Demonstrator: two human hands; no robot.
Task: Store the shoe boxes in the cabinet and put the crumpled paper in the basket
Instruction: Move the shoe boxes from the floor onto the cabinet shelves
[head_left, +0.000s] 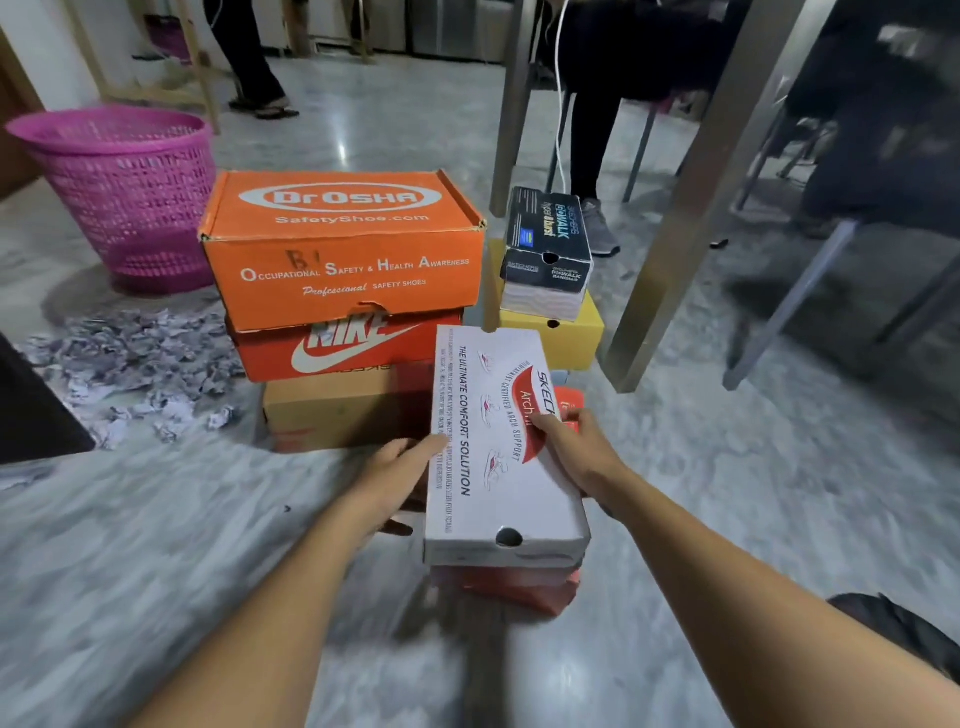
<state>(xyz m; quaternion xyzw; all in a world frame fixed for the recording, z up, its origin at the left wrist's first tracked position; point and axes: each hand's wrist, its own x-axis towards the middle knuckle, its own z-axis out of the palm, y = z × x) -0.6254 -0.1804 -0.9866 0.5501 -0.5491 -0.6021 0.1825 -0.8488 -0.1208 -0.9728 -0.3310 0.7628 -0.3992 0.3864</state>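
White shoe box (498, 441) is lying 12-to-6; left hand (400, 478) pressing flat-fingered at 9, right hand (576, 452) gripping at 3.

Seven shoe boxes can be counted on the floor. Three are stacked at left under an orange box (340, 249). Two stand far right, a black box (548, 244) on a yellow box (566, 332). Two are nearest, a white box (498, 447) over a red box (514, 587). One pink basket (130, 192) stands far left. The crumpled paper (140, 374) lies in pieces too many to count. Two hands show: left hand (400, 473), right hand (576, 447).
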